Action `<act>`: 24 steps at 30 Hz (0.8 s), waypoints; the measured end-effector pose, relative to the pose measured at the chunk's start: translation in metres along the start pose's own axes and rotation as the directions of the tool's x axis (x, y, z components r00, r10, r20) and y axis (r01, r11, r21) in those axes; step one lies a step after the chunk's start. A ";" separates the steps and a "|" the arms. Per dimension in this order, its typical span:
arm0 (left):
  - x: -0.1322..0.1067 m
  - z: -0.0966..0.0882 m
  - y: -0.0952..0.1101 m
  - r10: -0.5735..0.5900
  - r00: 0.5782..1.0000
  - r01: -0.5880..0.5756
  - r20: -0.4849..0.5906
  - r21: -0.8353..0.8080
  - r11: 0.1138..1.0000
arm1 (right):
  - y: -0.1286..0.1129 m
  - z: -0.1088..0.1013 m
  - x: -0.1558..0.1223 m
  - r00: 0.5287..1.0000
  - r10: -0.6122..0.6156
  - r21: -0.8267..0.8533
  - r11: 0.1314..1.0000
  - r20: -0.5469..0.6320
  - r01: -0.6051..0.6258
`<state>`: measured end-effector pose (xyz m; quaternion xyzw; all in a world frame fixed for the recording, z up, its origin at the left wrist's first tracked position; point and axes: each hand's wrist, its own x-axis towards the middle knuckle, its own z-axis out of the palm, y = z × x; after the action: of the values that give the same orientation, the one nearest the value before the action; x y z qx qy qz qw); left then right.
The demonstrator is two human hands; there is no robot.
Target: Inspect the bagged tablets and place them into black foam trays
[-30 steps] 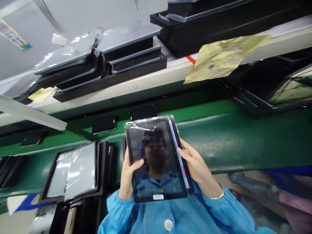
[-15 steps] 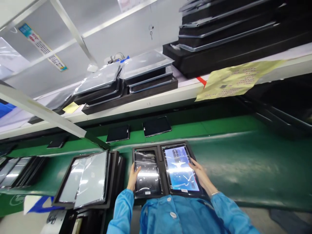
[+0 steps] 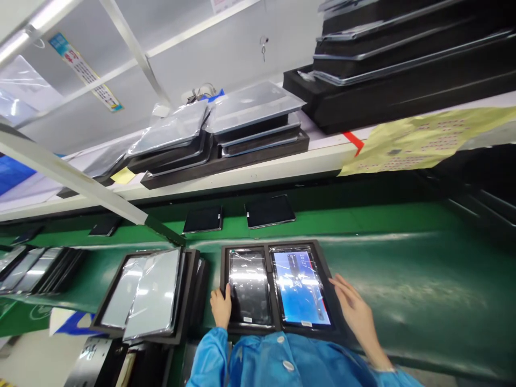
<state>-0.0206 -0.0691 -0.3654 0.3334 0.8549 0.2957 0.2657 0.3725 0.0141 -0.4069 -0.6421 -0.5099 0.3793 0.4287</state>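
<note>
A black foam tray with two recesses lies in front of me on the green bench. Its left recess holds a tablet with a dark screen under clear film. A tablet with a lit blue screen, showing a clock, fills the right recess. My left hand is closed at the tray's left rim, thumb over the edge and fingers down its outer side. At the opposite rim, my right hand has its fingers stretched out, tips by the tray's edge, holding nothing.
Stacked trays with film-covered tablets stand to the left. Two dark tablets, one on the left and one on the right, lie at the bench's back. Above, a white shelf carries more stacks; a slanted post crosses in front.
Both hands have come off the tablets' surfaces out to the tray's side rims. The right hand has moved right and its fingers have straightened. Both tablets stay in their recesses.
</note>
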 end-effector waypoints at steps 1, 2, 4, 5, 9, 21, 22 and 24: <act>-0.002 0.005 0.002 -0.019 1.000 0.019 0.012 0.008 1.000 | 0.006 -0.005 -0.004 1.000 0.016 -0.019 1.000 -0.012 -0.017; -0.005 0.012 0.005 -0.034 0.999 0.034 0.029 0.015 0.999 | 0.011 -0.010 -0.007 0.999 0.028 -0.034 0.999 -0.017 -0.029; -0.013 0.030 0.013 -0.042 0.995 0.041 0.091 0.014 0.999 | 0.016 -0.015 -0.010 0.999 0.039 -0.056 0.998 -0.013 -0.040; -0.019 0.041 0.018 -0.032 0.990 0.031 0.139 0.005 1.000 | 0.016 -0.016 -0.011 0.999 0.038 -0.061 0.997 -0.007 -0.039; -0.049 0.087 0.045 0.109 0.880 -0.054 0.462 -0.130 0.990 | 0.004 -0.007 -0.005 1.000 0.015 -0.060 0.998 0.016 -0.014; 0.060 0.119 0.112 0.163 0.917 0.088 0.364 -0.584 0.807 | -0.020 0.028 0.003 0.943 0.222 0.267 0.920 0.247 -0.287; 0.085 0.109 0.113 0.091 0.956 0.106 0.278 -0.617 0.780 | -0.021 0.037 0.013 0.921 0.239 0.320 0.885 0.309 -0.337; 0.132 0.085 0.116 -0.045 0.989 0.129 0.142 -0.673 0.728 | -0.027 0.059 0.047 0.864 0.251 0.409 0.800 0.436 -0.438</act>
<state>-0.0014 0.1245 -0.3785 0.1892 0.6852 0.5552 0.4318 0.3176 0.0728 -0.4040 -0.5129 -0.3373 0.6806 0.3999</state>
